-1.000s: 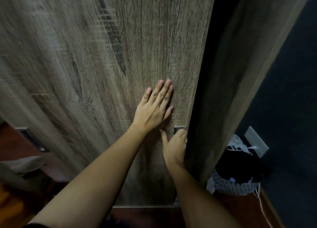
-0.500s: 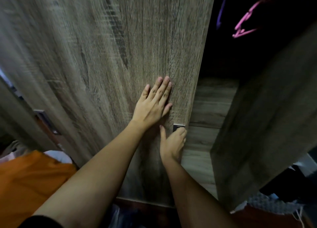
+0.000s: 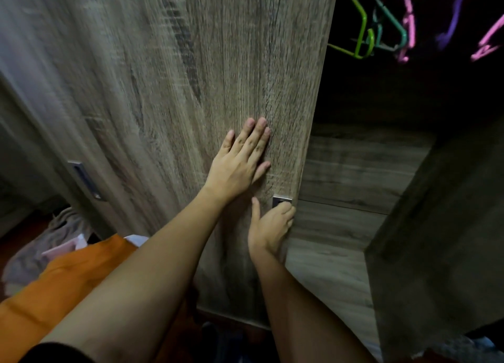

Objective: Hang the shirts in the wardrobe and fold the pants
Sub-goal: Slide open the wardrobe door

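Pressing flat on the wardrobe door, the left hand is lying with fingers straight and close together and thumb angled out. Just below it, at the door's right edge, the right hand is curling its fingers into the small square metal handle, thumb pointing up the panel. I'm reading this as the opening step: the wardrobe is being made ready for shirts, and neither hand is carrying any clothing. The door is looking like matte grey-brown board with long upright wood grain. To the right of the door the dark inside is showing, with a green hanger and a pink hanger dangling high up, thin bent shapes, both blurred. Low to the left of the door an orange garment is lying soft and smooth, partly hidden by the left forearm; shirt or pants, I cannot tell. Beyond it a pale crumpled heap of clothes is sitting. The next move is probably calling for both hands to leave the door, then reach left for a shirt and right for a hanger.
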Action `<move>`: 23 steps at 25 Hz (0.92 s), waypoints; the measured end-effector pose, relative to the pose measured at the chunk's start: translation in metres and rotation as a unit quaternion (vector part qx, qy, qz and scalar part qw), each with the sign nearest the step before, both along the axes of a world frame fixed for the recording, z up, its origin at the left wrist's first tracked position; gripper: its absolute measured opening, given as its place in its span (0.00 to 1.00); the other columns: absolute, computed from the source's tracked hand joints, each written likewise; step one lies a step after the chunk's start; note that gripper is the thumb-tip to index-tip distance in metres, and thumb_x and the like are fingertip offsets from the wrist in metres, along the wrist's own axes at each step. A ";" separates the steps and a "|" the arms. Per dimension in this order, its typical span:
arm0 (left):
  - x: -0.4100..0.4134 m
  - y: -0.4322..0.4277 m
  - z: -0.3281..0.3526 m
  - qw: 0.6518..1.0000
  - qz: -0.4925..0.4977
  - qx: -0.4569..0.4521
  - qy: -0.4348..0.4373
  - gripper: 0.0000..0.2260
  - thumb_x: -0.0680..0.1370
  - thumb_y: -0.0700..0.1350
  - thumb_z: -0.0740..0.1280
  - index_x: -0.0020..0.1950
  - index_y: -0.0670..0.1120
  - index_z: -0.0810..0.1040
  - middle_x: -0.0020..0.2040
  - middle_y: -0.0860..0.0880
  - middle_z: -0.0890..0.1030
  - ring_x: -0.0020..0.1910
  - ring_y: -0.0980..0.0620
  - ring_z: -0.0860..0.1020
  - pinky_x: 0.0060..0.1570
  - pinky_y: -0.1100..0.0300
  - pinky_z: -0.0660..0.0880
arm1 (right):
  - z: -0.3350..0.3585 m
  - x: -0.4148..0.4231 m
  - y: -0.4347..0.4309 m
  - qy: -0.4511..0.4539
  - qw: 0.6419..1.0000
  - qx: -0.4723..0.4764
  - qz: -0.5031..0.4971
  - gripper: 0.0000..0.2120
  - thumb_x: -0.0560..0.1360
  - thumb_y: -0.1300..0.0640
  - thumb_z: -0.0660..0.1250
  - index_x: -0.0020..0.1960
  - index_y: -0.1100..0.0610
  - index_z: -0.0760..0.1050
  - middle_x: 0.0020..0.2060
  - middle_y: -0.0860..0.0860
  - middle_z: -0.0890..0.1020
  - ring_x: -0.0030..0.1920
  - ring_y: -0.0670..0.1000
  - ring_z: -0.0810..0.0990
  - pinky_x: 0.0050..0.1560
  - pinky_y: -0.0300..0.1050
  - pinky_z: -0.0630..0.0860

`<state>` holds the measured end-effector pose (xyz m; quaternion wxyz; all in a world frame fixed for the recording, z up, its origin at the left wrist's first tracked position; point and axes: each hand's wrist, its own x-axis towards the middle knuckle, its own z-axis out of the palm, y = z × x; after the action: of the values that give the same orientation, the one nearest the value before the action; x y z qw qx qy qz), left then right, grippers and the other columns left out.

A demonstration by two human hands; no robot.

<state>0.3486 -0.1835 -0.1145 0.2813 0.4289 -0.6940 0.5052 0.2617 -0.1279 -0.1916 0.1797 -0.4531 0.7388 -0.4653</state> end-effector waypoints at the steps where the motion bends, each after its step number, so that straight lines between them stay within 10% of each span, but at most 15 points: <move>1: 0.006 0.000 0.000 1.000 0.003 0.001 0.001 0.31 0.81 0.56 0.54 0.76 0.42 0.46 0.77 0.46 0.50 0.76 0.49 0.45 0.71 0.50 0.50 | 0.000 0.006 0.000 0.002 1.000 -0.005 0.000 0.29 0.70 0.42 0.68 0.56 0.66 0.68 0.58 0.64 0.73 0.59 0.66 0.72 0.57 0.57 0.71; 16: 0.052 0.010 0.007 0.998 0.007 0.050 0.039 0.30 0.80 0.55 0.56 0.77 0.44 0.49 0.74 0.49 0.60 0.76 0.51 0.42 0.68 0.49 0.61 | 0.004 0.054 -0.002 0.002 1.000 0.024 0.019 0.27 0.69 0.46 0.70 0.56 0.65 0.66 0.60 0.62 0.71 0.61 0.64 0.70 0.61 0.55 0.68; 23: 0.064 0.026 0.016 0.988 0.034 0.133 0.073 0.26 0.79 0.52 0.57 0.73 0.42 0.58 0.73 0.44 0.67 0.72 0.45 0.65 0.62 0.48 0.70 | 0.012 0.073 -0.002 0.004 0.997 0.063 0.041 0.25 0.72 0.49 0.69 0.59 0.63 0.64 0.63 0.60 0.69 0.63 0.61 0.69 0.59 0.51 0.69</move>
<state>0.4130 -0.1571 -0.0986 0.2543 0.5219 -0.7176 0.3847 0.3343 -0.1296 -0.1793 0.2238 -0.4724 0.7485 -0.4079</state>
